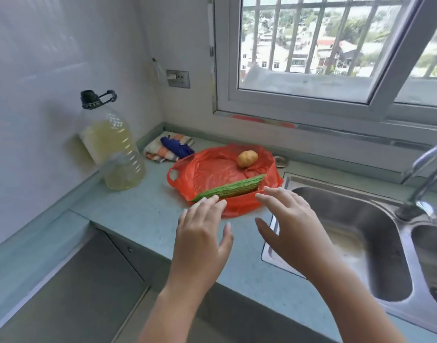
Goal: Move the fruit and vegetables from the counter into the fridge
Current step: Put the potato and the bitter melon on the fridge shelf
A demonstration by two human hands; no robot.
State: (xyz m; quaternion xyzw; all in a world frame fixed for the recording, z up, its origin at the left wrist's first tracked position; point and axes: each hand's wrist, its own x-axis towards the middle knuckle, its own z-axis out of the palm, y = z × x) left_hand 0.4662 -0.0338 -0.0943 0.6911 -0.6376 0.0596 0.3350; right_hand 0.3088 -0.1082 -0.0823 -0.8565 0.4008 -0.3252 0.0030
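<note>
A long green bitter gourd (pixel 231 188) lies slantwise across the near side of a red plastic bag (pixel 212 172) spread flat on the pale green counter (pixel 143 214). A small yellow potato (pixel 247 158) rests at the bag's far side. My left hand (pixel 204 233) hovers with fingers apart, its fingertips at the gourd's near left end. My right hand (pixel 290 226) is spread open just right of the gourd, over the bag's edge and the sink rim. Neither hand holds anything. No fridge is in view.
A large oil bottle (pixel 113 144) stands at the left by the wall. A striped cloth with a blue glove (pixel 171 147) lies in the back corner. A steel double sink (pixel 361 238) with a tap (pixel 422 174) fills the right. A lower steel surface (pixel 64 288) sits at left.
</note>
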